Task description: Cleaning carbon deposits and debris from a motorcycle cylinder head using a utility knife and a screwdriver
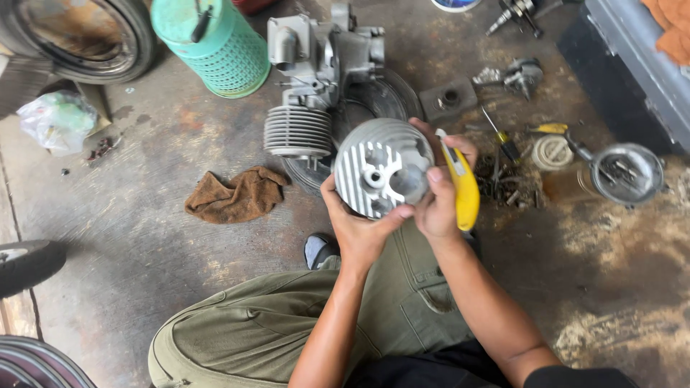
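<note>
Olive trousers (pixel 287 330) are filling the near edge of the view as you are crouching over the concrete floor (pixel 144 237). Your left hand (pixel 356 230) is cupping the finned cylinder head (pixel 383 176) from below, fingers wrapped round its rim. Your right hand (pixel 438 205) is closing over the head's right side, thumb pressing its face, while also pinching a yellow-handled cutter (pixel 463 190) against the palm. The head is sitting between both hands, above your knees. It is cast metal, so judge it heavy for its size, rigid and probably oily; its thin fins look sharp-edged and would chip if dropped. The rim is giving the surest hold, not the fins. Beyond it a brown rag (pixel 237 195) is lying on the floor, then the engine block (pixel 323 79), scattered small parts (pixel 517 183), and a green mesh basket (pixel 215 43) farthest off.
</note>
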